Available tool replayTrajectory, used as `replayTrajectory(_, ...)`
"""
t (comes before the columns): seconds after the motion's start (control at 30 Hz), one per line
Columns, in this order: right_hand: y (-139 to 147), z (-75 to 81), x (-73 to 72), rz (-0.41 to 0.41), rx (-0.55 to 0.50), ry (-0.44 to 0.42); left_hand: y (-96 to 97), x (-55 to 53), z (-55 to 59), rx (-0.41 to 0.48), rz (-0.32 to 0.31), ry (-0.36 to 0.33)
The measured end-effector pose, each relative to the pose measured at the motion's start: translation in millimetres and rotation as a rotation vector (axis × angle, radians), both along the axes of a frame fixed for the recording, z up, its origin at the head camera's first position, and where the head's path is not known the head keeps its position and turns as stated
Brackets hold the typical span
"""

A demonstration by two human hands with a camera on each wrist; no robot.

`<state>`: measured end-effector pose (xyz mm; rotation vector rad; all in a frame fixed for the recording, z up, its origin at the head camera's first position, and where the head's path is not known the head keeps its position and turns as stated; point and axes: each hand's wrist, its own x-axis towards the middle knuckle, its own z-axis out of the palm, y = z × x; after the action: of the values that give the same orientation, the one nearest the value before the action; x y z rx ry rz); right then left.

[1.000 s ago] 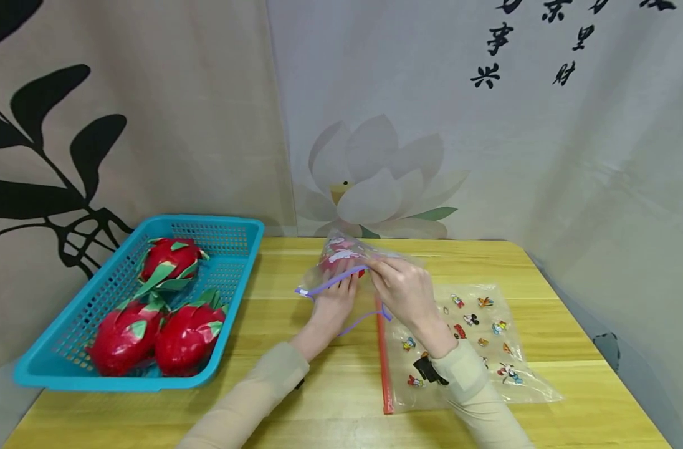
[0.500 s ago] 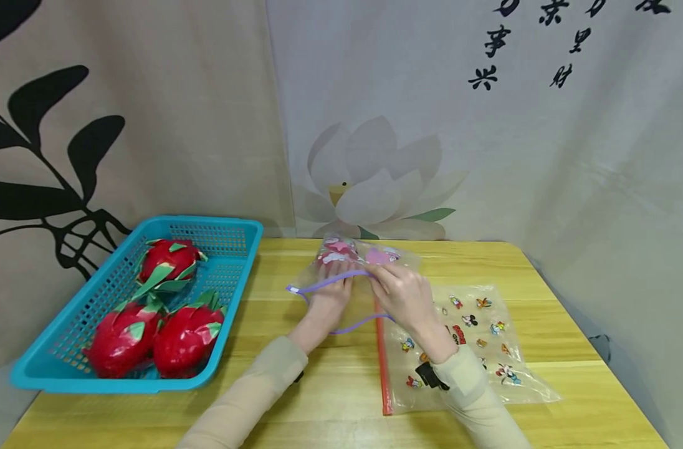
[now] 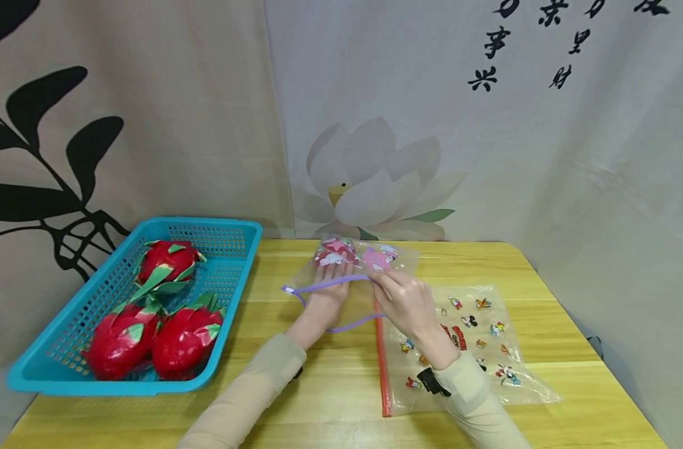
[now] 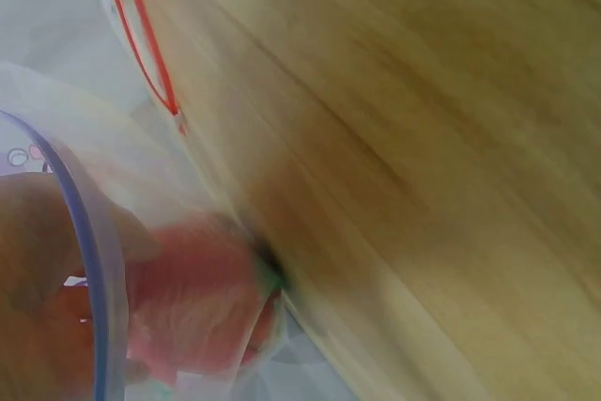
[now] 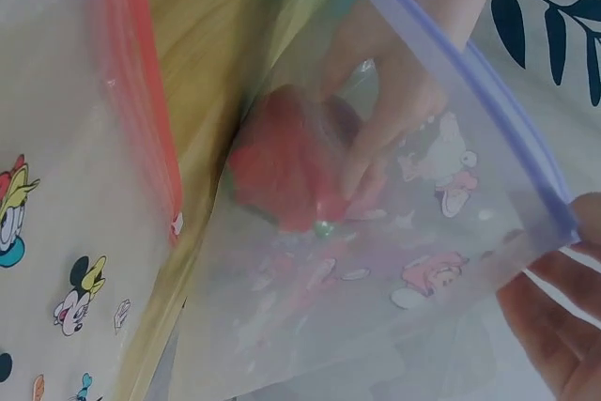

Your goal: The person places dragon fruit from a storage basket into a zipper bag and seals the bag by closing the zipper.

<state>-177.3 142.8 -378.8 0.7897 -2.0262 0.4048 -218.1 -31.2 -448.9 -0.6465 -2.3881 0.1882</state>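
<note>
My left hand (image 3: 331,294) reaches through the mouth of a clear zip bag (image 3: 404,252) with a purple zip and pink cartoon prints. Inside the bag, in the right wrist view, its thumb and fingers grip a red dragon fruit (image 5: 286,161). The fruit also shows hazily through the plastic in the left wrist view. My right hand (image 3: 405,300) pinches the upper edge of the bag's mouth at its right side, near the purple zip (image 5: 526,152). The lower zip edge hangs below the left wrist, so the mouth gapes.
A blue plastic basket (image 3: 237,299) at the left holds three dragon fruits (image 3: 187,343). Under my right forearm, a second clear bag (image 3: 493,355) with a red zip and cartoon prints lies flat on the wooden table (image 3: 330,399). A printed curtain (image 3: 207,125) hangs behind the table.
The bag's mouth has spread wider, its left corner shifting left and the zip's lower edge rounding under my left wrist. More of the pink print shows. The right hand keeps its pinch.
</note>
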Motion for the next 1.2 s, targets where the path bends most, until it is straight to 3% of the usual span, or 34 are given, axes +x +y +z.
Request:
replayTrajectory(0.23,-2,4.2,-0.4,0.014,-0.015,0.012,-2.2,-4.6,-1.2,0.065,-0.079,0.087)
replayTrajectory(0.37,-3,6.2,-1.0,0.017,-0.019,0.034,-3.2,-5.8,-1.1,0.062,-0.084,0.123)
replayTrajectory(0.63,-7,8.1,-1.2,0.009,-0.008,0.034,-4.3,-5.7,1.9,0.015,-0.028,-0.092)
replayTrajectory(0.87,-8,9.7,-3.0,-0.009,-0.023,0.022,-6.0,-3.3,-1.7,0.004,-0.062,0.037)
replayTrajectory(0.97,-7,9.7,-3.4,-0.005,-0.019,0.023,-6.0,0.7,-1.1,-0.037,-0.055,0.017)
replayTrajectory(1.2,-5,11.8,-4.4,-0.008,-0.009,0.01,-2.5,16.4,13.5,-0.144,0.023,-0.196)
